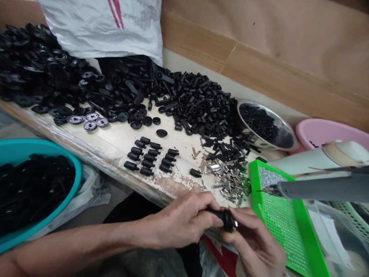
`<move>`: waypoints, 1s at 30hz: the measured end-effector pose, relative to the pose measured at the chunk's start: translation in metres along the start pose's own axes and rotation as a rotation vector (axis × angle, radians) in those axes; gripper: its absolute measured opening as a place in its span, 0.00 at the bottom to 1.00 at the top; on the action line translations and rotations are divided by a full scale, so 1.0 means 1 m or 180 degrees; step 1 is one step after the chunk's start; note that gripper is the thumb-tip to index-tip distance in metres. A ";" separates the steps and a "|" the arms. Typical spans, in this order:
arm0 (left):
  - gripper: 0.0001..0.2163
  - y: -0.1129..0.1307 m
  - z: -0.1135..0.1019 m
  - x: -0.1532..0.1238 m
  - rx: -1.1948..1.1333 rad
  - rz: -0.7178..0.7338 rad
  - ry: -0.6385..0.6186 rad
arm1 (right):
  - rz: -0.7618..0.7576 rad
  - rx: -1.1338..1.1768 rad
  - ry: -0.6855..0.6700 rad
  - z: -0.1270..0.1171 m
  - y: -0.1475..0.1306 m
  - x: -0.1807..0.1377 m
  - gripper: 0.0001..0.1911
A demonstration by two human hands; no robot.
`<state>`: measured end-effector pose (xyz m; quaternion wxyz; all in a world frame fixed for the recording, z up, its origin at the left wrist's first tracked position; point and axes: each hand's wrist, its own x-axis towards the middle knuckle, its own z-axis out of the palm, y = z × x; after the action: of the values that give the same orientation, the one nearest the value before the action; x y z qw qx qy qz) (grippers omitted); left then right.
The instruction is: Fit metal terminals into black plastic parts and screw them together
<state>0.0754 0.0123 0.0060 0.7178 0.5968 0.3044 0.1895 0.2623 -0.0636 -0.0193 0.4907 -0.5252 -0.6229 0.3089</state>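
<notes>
My left hand [181,221] is closed around a small black plastic part with a round flange [226,219], held just below the table's front edge. My right hand [255,242] pinches the flange end of the same part, where a bit of shiny metal shows. Close above the hands lies a scatter of small silver metal pins [227,177]. Rows of assembled black pieces [151,156] lie side by side on the worn white table [115,142].
A green perforated tray [281,223] and a grey electric screwdriver [317,188] sit at the right. A steel bowl of black screws [265,125], a pink basin [331,132], heaps of black parts [198,102], black discs [43,73], a teal basin [34,188] and a white sack [106,27] surround the work area.
</notes>
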 end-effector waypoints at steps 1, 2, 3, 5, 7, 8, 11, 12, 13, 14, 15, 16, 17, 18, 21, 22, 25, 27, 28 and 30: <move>0.06 -0.001 0.000 0.000 0.0098 0.0066 0.0029 | 0.0064 0.0032 0.0054 0.001 0.001 -0.001 0.17; 0.07 -0.002 0.000 0.000 0.0176 0.0124 0.0053 | 0.0120 0.0053 0.0106 0.001 0.002 -0.001 0.16; 0.08 -0.003 0.001 0.000 0.0221 0.0164 0.0071 | 0.0164 0.0057 0.0146 0.002 0.003 -0.002 0.16; 0.08 -0.004 0.002 0.001 0.0229 0.0206 0.0117 | 0.0222 0.0026 0.0193 0.003 0.005 -0.003 0.16; 0.07 -0.005 0.002 0.002 0.0197 0.0219 0.0187 | 0.0228 -0.0050 0.0218 0.002 0.006 -0.003 0.17; 0.07 -0.005 0.002 0.003 0.0109 0.0173 0.0168 | 0.0190 -0.0109 0.0206 0.001 0.005 -0.002 0.17; 0.07 -0.007 0.000 0.005 -0.0548 -0.0167 -0.0244 | -0.0148 -0.0351 -0.0035 -0.005 0.001 0.001 0.19; 0.07 -0.007 0.000 0.005 -0.0804 -0.0267 -0.0407 | -0.0262 -0.0419 -0.0140 -0.007 -0.001 0.002 0.19; 0.07 -0.008 0.000 0.005 -0.1001 -0.0322 -0.0507 | -0.0334 -0.0455 -0.0210 -0.008 -0.003 0.003 0.20; 0.08 -0.008 0.001 0.006 -0.1124 -0.0336 -0.0537 | -0.0338 -0.0451 -0.0221 -0.008 -0.004 0.002 0.20; 0.08 -0.008 0.002 0.005 -0.1179 -0.0324 -0.0498 | -0.0263 -0.0417 -0.0171 -0.008 -0.006 0.001 0.19; 0.08 -0.007 0.003 0.005 -0.1187 -0.0305 -0.0436 | -0.0150 -0.0369 -0.0057 -0.006 -0.006 0.000 0.18; 0.08 -0.006 0.005 0.004 -0.1183 -0.0281 -0.0375 | -0.0019 -0.0324 0.0119 -0.003 -0.007 -0.003 0.18; 0.08 -0.004 0.007 0.003 -0.1192 -0.0243 -0.0337 | 0.0110 -0.0294 0.0329 0.000 -0.008 -0.006 0.18; 0.09 0.001 0.009 -0.002 -0.1359 -0.0114 -0.0330 | 0.0210 -0.0362 0.0872 0.010 -0.011 -0.014 0.17; 0.09 0.002 0.009 -0.005 -0.1425 -0.0104 -0.0347 | 0.0128 -0.0426 0.0913 0.013 -0.013 -0.015 0.16; 0.10 0.004 0.006 -0.012 -0.1533 -0.0187 -0.0359 | -0.0233 -0.0607 0.0727 0.017 -0.019 -0.013 0.14; 0.10 0.004 0.005 -0.017 -0.1630 -0.0259 -0.0378 | -0.0350 -0.0642 0.0632 0.018 -0.023 -0.011 0.14; 0.10 0.003 0.005 -0.020 -0.1694 -0.0289 -0.0398 | -0.0364 -0.0645 0.0611 0.018 -0.024 -0.011 0.14; 0.10 0.003 0.005 -0.024 -0.1822 -0.0350 -0.0414 | -0.0350 -0.0640 0.0573 0.019 -0.025 -0.010 0.14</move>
<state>0.0614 -0.0064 0.0143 0.8841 0.3636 0.2238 0.1898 0.2355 -0.0775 -0.0062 0.5057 -0.5623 -0.6320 0.1693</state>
